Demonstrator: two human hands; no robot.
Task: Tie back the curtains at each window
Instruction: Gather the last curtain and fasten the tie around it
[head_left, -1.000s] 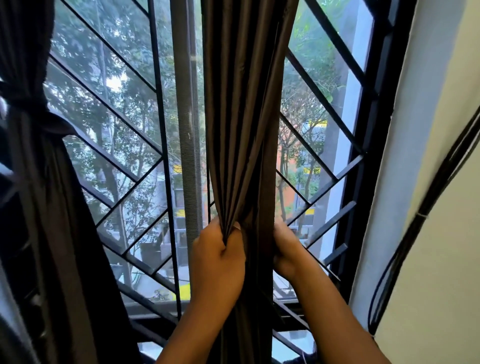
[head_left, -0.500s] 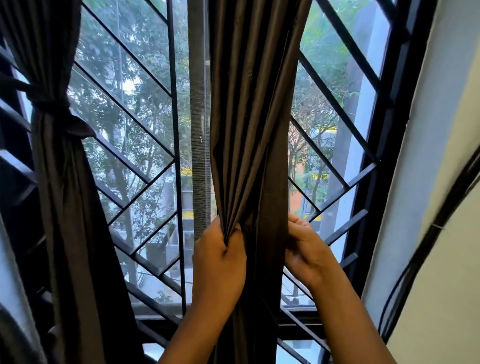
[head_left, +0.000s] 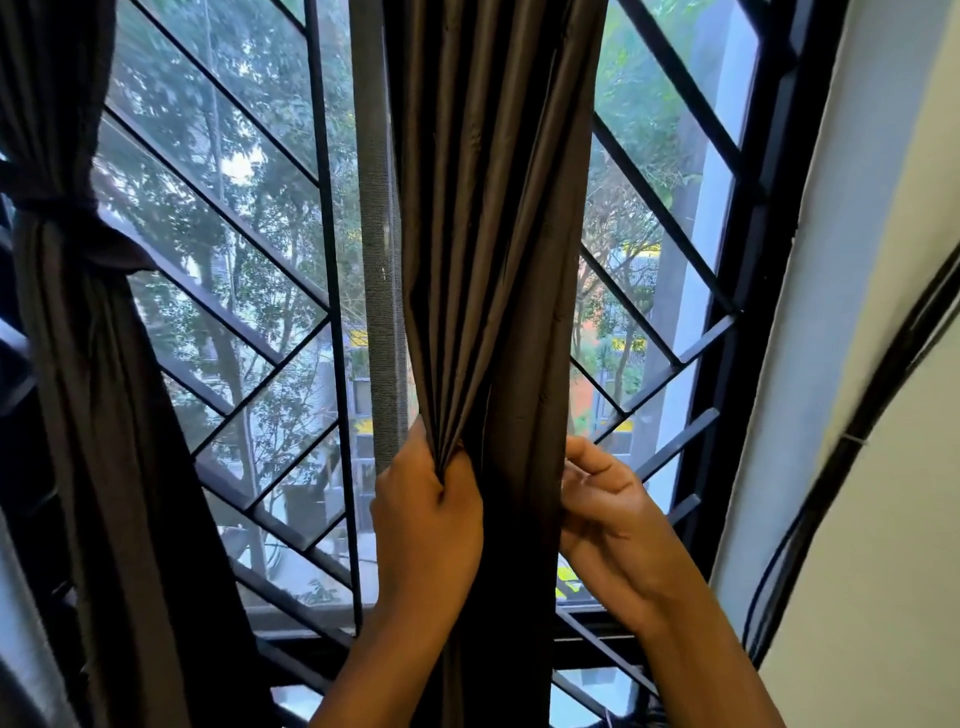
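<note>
A dark brown curtain hangs down the middle of the window. My left hand is clenched on a bunch of its pleats at its left edge, about waist height of the window. My right hand is at the curtain's right edge, fingers curled and pinching the hem. A second brown curtain hangs at the far left, gathered by a fabric tie-back knotted around it.
A black metal window grille with diagonal bars stands behind the curtains, with trees and buildings outside. A grey mesh strip runs vertically beside the middle curtain. The cream wall on the right carries black cables.
My right hand came out from behind the curtain's right edge and now shows curled fingers at the hem. My left hand keeps its grip on the pleats. The view shifted slightly left.
</note>
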